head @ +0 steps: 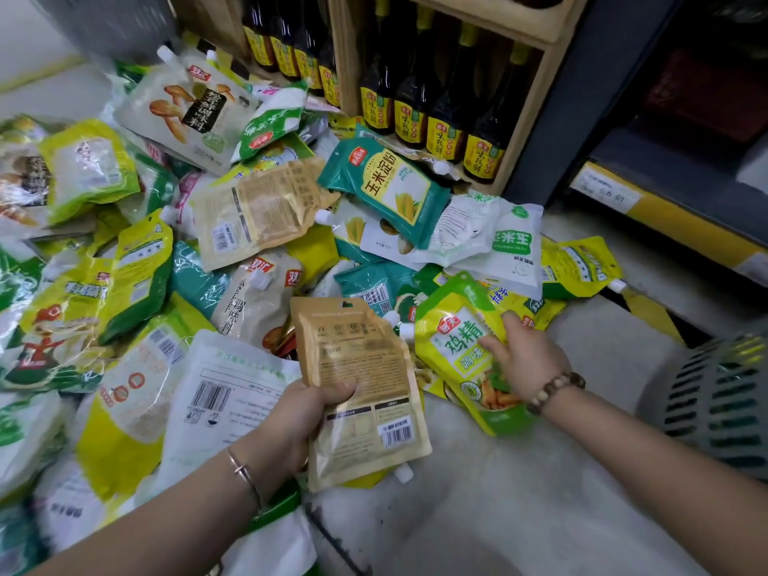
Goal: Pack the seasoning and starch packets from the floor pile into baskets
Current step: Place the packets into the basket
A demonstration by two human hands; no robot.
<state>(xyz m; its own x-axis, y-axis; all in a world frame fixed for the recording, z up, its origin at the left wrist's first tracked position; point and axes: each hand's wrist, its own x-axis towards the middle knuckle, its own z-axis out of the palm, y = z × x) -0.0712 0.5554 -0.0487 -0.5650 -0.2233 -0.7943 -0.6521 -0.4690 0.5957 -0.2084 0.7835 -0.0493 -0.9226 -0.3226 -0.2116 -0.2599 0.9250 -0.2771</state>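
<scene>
Head view first takes in, at the far left, the pile of seasoning and starch packets (124,264) spread over the pale floor (498,492): yellow-green, white, teal and beige plastic pouches lying flat and overlapping one another. Near its top sits a beige spouted pouch printed with mushrooms (191,110). Lower down, a white flat packet with a barcode (216,392) lies just beside our left forearm, which wears a thin silver bangle (245,476).

Our left hand (299,421) grips a tan kraft-paper pouch (365,359), thumb curled over its printed back, holding it upright above the near edge of the pile. Beyond it, a teal corn-starch packet (386,189) rests tilted on top of other packets.

Just right of the tan pouch, a yellow-green spouted pouch with red and green lettering (453,338) lies at the edge of the pile. Our right hand (523,355) holds it, fingers across its front and thumb at its upper right edge; a brown bead bracelet (555,390) circles that wrist. Behind, a white starch packet with green lettering (511,243) lies on the heap.

Further back, dark glass bottles with yellow labels (444,130) stand in a row inside a wooden shelf crate (536,31). At the far right, a grey slotted plastic basket (719,401) stands on the floor, near our right forearm; we cannot see into it.
</scene>
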